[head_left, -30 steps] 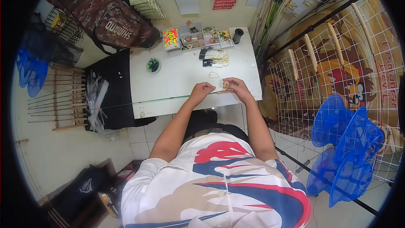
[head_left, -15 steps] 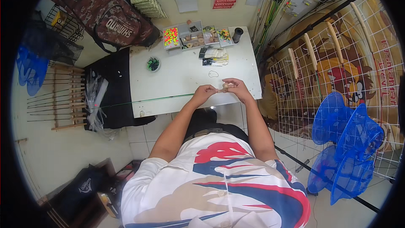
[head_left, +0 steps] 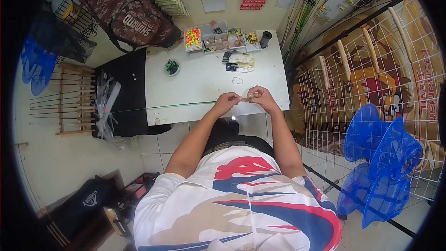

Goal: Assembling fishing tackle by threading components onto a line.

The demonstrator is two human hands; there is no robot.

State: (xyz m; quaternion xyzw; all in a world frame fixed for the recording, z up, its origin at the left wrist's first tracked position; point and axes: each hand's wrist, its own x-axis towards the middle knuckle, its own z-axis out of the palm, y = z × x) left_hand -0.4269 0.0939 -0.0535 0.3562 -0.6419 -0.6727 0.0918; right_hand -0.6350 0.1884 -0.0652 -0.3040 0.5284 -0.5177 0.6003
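Note:
Over the front edge of the white table (head_left: pixel 195 88), both hands are close together. My left hand (head_left: pixel 226 104) is closed around the near end of a thin green fishing rod (head_left: pixel 179 105), which stretches left across the table and past its edge. My right hand (head_left: pixel 261 100) pinches a small tan-brown piece (head_left: pixel 246 99) at the rod's end, right beside the left fingertips. Its exact kind is too small and too covered by fingers to tell. A thin dark loop of cord (head_left: pixel 237 80) lies just beyond the hands.
At the back stands a grey divided tray (head_left: pixel 216 42) of small colourful parts, with a dark spool (head_left: pixel 265 39) beside it. Flat packets (head_left: pixel 239 60) and a small bowl (head_left: pixel 172 68) are on the table. Blue nets (head_left: pixel 364 132) hang from a wire rack at right.
The view has shifted slightly, so the table sits a little further right. My right fingers have turned a little around the tan-brown piece; both hands keep their hold.

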